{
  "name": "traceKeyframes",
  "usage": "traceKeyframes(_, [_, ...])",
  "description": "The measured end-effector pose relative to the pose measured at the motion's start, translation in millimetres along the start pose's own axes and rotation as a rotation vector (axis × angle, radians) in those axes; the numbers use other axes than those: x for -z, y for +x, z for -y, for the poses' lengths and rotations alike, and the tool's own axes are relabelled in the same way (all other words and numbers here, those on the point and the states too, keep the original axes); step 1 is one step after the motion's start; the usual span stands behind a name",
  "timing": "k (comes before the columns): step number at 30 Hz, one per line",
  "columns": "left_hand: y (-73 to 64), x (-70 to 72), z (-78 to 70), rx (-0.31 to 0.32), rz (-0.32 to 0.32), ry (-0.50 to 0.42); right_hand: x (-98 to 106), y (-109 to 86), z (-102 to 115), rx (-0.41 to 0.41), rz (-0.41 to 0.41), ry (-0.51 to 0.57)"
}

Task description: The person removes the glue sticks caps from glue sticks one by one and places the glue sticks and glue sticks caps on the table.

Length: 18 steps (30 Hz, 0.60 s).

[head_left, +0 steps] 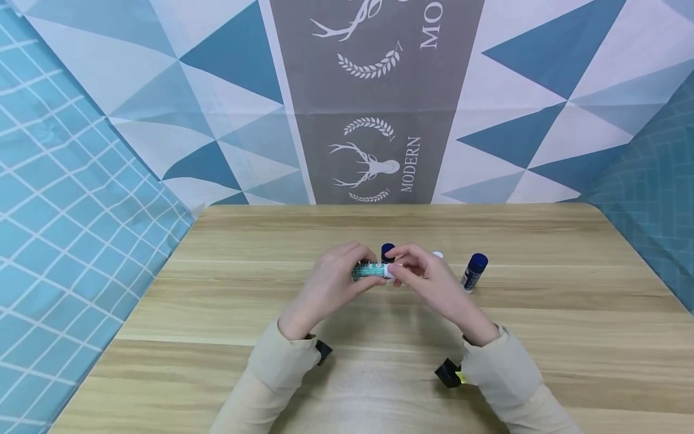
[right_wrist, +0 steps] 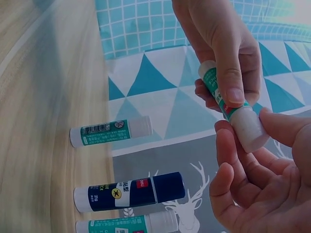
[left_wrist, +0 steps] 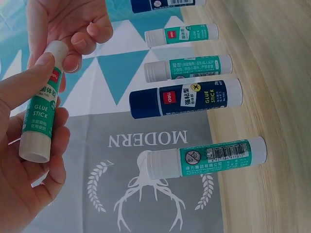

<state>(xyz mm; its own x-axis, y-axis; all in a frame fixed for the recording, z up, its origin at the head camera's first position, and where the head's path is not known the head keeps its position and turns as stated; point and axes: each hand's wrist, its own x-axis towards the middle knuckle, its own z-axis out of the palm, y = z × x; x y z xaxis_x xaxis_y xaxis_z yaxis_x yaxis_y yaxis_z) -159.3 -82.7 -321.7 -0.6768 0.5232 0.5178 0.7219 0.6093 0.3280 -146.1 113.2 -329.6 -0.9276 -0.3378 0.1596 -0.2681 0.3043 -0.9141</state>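
Note:
My left hand [head_left: 336, 277] grips a green glue stick [left_wrist: 41, 109] around its labelled body, thumb along the near side. The stick lies sideways between both hands above the table. At its other end my right hand [head_left: 428, 280] holds the white cap [right_wrist: 250, 131] between thumb and fingers. The cap sits on the body. Beyond the hands stand more glue sticks: a dark blue one [left_wrist: 187, 98], a green one [left_wrist: 206, 158] and, to the right, another blue one [head_left: 475, 271]. In the head view the hands hide most of this row.
Two further green glue sticks [left_wrist: 182, 35] stand in the row between the blue ones. They rest upright on the wooden table [head_left: 217, 301], whose far edge meets a patterned cloth backdrop [head_left: 374, 90]. Black wrist mounts [head_left: 449, 374] hang under the sleeves.

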Motion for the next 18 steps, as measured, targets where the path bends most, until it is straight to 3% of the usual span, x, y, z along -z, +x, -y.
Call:
traceKeyframes(13, [0.2, 2.2, 0.7, 0.005, 0.017, 0.033, 3.8, -1.8, 3.5, 0.003, -0.028, -0.029])
traceKeyframes(18, [0.4, 4.0, 1.1, 0.026, -0.008, 0.036, 7.8, -3.0, 4.7, 0.000, -0.057, -0.076])
